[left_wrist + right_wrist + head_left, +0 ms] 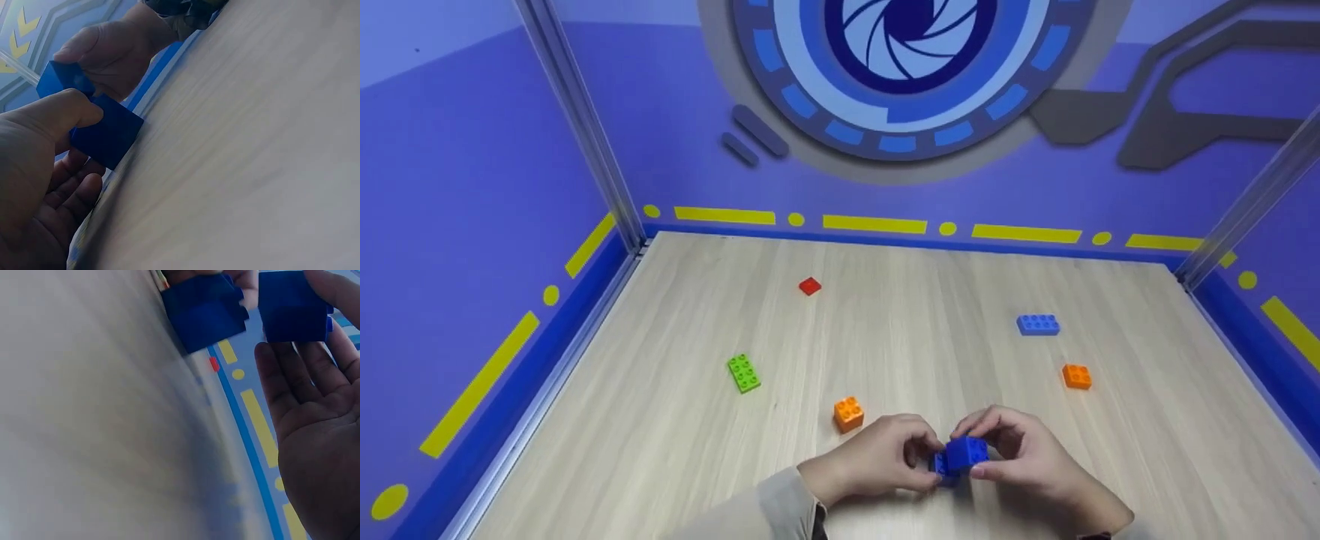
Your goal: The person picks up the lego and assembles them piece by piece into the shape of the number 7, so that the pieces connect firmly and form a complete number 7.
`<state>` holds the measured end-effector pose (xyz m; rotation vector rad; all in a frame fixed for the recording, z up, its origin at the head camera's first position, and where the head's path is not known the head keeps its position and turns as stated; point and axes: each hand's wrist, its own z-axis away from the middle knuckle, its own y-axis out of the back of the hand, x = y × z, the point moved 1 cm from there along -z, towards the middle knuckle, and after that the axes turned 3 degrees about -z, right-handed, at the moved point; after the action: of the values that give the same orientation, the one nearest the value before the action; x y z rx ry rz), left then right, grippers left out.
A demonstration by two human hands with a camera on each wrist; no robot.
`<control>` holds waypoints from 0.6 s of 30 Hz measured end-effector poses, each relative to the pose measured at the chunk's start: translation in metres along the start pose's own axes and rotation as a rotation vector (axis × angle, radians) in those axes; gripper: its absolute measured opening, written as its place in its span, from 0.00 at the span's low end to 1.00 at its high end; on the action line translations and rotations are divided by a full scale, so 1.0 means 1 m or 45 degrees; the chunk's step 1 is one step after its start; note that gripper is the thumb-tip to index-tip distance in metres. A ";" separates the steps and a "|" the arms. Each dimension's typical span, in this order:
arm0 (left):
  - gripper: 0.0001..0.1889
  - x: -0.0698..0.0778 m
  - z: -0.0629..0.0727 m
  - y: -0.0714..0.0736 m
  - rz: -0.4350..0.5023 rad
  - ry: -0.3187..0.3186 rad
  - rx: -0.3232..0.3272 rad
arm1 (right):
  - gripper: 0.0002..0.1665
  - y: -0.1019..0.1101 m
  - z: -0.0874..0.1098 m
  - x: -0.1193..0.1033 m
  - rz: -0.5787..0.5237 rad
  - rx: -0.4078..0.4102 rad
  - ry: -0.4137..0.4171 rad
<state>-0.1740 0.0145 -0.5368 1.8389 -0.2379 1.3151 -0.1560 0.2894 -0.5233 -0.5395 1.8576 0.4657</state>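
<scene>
Toward the near side of the pale wood-grain table (900, 322), both hands are engaged, each clamped on one block. The left hand (877, 456) pinches a dark blue studded plastic brick (940, 466) between thumb and fingers. The right hand (1031, 456) grips a second dark blue studded plastic brick (964, 453), likewise between thumb and fingers. The right wrist view shows a narrow gap between the two, with the left brick's studs pointing toward the right one. Whether the left brick touches the table cannot be told.

Just beyond the left hand stands an orange cube-shaped plastic brick (848, 415). Farther left lies a lime-green eight-stud plastic brick (743, 373). A small red plastic piece (810, 286) lies near the back edge. Beyond the right hand are a square orange four-stud plastic brick (1077, 376) and, farther back, a lighter blue eight-stud plastic brick (1038, 325); these two lie apart. Violet-blue printed panels (675, 135) with yellow dashes enclose the back and sides.
</scene>
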 end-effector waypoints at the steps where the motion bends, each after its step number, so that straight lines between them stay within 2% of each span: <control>1: 0.15 0.000 0.000 -0.001 -0.001 0.003 0.005 | 0.17 -0.004 0.001 0.001 -0.008 -0.024 -0.011; 5: 0.17 0.000 0.001 -0.001 -0.047 -0.019 -0.004 | 0.16 -0.014 0.001 0.000 0.017 -0.047 -0.054; 10: 0.17 0.001 0.000 0.003 -0.123 -0.079 0.006 | 0.15 -0.019 -0.003 -0.004 0.134 0.041 -0.053; 18: 0.18 -0.001 0.002 0.002 -0.139 -0.084 0.010 | 0.16 -0.026 -0.004 0.001 0.177 0.073 -0.065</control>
<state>-0.1738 0.0117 -0.5368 1.8775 -0.1650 1.1831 -0.1440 0.2658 -0.5242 -0.3582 1.8612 0.5117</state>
